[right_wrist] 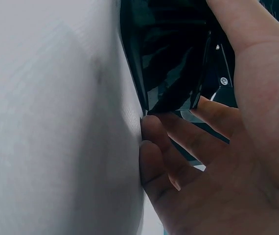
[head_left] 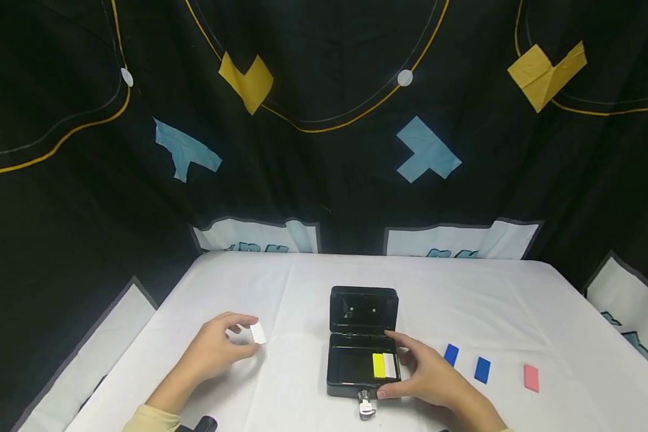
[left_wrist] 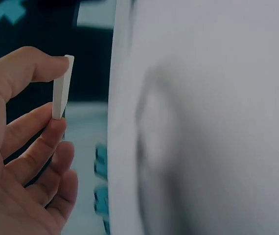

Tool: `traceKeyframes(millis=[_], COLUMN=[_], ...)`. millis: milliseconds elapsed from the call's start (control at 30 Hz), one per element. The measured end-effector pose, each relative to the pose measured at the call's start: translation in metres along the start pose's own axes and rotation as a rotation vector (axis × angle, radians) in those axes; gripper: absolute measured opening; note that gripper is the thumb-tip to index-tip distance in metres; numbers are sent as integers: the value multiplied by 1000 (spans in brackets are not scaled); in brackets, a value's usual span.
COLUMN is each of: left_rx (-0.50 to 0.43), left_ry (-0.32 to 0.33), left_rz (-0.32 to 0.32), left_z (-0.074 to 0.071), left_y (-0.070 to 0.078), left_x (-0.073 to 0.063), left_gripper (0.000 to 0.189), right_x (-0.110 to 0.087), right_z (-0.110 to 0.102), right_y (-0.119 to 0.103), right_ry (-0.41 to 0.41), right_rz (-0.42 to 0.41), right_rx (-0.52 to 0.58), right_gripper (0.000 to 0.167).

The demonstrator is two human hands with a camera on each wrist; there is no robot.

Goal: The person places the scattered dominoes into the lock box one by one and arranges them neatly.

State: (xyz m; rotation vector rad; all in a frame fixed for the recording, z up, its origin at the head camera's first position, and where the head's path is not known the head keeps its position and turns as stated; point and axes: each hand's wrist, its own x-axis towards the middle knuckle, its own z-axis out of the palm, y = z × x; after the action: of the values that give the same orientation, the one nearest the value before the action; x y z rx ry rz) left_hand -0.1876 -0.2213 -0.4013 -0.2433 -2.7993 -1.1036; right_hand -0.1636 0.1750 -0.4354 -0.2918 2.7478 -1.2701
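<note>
"What's around the work?"
"A black curtain (head_left: 329, 180) hangs behind a desk (head_left: 297, 276) covered in white cloth."
"And the left hand (head_left: 216, 349)?"
"Thumb and fingers pinch a white tile (head_left: 257, 333) by its ends, parted only by its length, off the cloth and left of the black box (head_left: 342, 390). A light, even pinch suits it, I'd say; uneven pressure could twist it out."
"The box?"
"Its lid (head_left: 351, 300) stands up at the back. A yellow tile (head_left: 378, 366) and a second white tile (head_left: 390, 365) lie side by side inside, at the right. The right hand (head_left: 426, 373) grips that side, thumb at front, forefinger at back: best to brace without tipping."
"Edges to mind?"
"Plain cloth between left hand and box should give sideways room; the rim and raised lid could catch. Farther right lie two blue tiles (head_left: 482, 370), the nearer easily nudged, then a pink tile (head_left: 531, 378)."
</note>
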Motion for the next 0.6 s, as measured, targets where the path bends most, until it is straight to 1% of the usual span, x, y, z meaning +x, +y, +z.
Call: traceKeyframes(millis=[133,233,367,467,533,600], left_rx=[-43,-62,-77,-80,-64,-20], left_ry=[-17,-54,-96,-134,-168,-206], left_rz=[89,187,300,342,344,344], left_z=[20,37,57,69,76,84], left_y=[27,45,65,78,87,95], left_x=[5,9,14,17,17,17], left_gripper=[43,41,41,42,43,44], right_x=[0,-1,-1,-1,0,0], right_z=[0,-1,0,0,1,1], right_y=[-1,0,0,0,-1,-1], right_ry=[-5,-5,-5,-3,-4,-8], right_rz=[-5,-7,-13,-16,-18,-26], right_rx=[0,4,8,8,11,16], right_gripper=[107,107,107,107,107,107])
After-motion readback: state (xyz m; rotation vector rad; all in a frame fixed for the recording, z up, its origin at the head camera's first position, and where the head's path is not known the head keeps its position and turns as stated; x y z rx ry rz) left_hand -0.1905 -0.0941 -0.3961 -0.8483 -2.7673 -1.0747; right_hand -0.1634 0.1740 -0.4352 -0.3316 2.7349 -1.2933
